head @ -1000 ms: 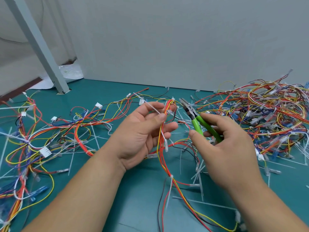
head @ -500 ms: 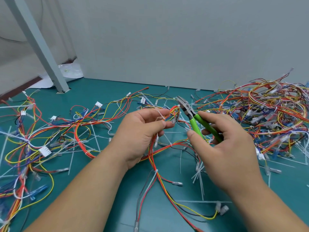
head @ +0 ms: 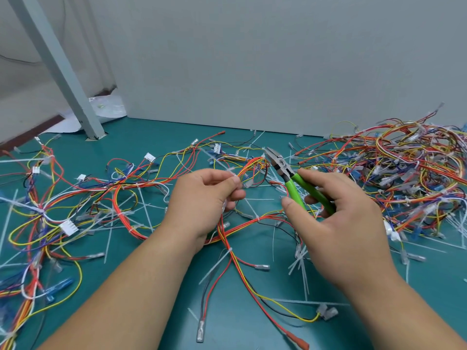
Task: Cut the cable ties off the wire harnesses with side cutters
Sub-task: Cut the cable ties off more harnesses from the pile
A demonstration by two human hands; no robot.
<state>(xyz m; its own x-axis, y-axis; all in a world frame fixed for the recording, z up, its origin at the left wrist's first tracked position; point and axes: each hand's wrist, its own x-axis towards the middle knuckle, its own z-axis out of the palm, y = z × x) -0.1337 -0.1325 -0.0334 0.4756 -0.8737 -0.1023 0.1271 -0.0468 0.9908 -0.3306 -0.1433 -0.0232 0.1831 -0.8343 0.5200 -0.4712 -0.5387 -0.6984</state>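
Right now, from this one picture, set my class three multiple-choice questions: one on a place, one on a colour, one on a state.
1. Where is the biggest heap of harnesses?
A) on the table at right
B) under the left forearm
C) against the post

2. What colour are the side cutters' handles?
A) red
B) black
C) green

3. What is the left hand doing?
A) lying flat
B) pinching a wire harness
C) holding the cutters

Answers: 1 A, the tangle fills the right side; 2 C, green grips show in the right hand; 3 B, its fingers pinch the wires.
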